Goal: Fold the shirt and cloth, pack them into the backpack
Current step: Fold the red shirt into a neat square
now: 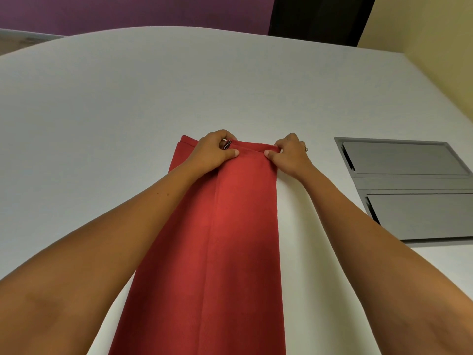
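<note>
A red shirt (230, 239) lies folded into a long narrow strip on the white table (128, 111), running from the bottom edge of the view up to the middle. A lengthwise fold line runs down its centre. My left hand (213, 152) pinches the far end of the strip near its left side, beside a small dark beaded trim. My right hand (290, 153) pinches the same far end at its right corner. Both arms stretch forward along the strip. No backpack or other cloth is in view.
A grey recessed panel with two flaps (409, 190) is set into the table at the right. The table's curved far edge meets a purple wall; a yellow wall stands at the right.
</note>
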### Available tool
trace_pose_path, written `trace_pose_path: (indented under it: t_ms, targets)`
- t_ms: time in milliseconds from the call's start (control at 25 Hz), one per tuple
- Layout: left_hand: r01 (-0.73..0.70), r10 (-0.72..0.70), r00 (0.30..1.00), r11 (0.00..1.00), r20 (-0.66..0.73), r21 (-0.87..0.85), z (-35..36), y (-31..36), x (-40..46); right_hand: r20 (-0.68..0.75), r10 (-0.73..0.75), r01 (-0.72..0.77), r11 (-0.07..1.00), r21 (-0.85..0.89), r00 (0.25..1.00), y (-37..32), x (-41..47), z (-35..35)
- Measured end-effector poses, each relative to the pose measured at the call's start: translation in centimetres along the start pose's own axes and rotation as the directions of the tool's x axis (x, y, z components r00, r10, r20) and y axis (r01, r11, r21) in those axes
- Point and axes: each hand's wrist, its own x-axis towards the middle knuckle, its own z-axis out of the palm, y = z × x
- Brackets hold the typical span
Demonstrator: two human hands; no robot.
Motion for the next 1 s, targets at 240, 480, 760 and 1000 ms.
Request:
trace_pose_path:
  t_ms: [240,480,760,1000]
  targets:
    - [-0.01,0.026,0.992,0.992,-0.126,0.124,1.4,0.4,0.4,-0.039,-0.035,0.028,0.986,-0.167,0.999,-0.1,0.0,1.3]
    - [-0.131,0.238,0.95,0.891,-0.202,0.435,3.2,-0.3,-0.3,-0.224,-0.068,0.017,0.975,-0.221,0.972,0.2,-1.2,3.6]
    - [-0.188,0.381,0.91,0.733,-0.165,0.654,5.6,-0.3,-7.3,-0.365,-0.164,0.109,0.98,-0.167,0.916,-3.1,-6.5,8.2]
    - [-0.154,0.199,0.98,0.696,0.019,0.701,6.0,-3.7,-15.7,-0.244,-0.233,0.187,0.962,-0.199,0.941,-2.4,-13.8,10.5]
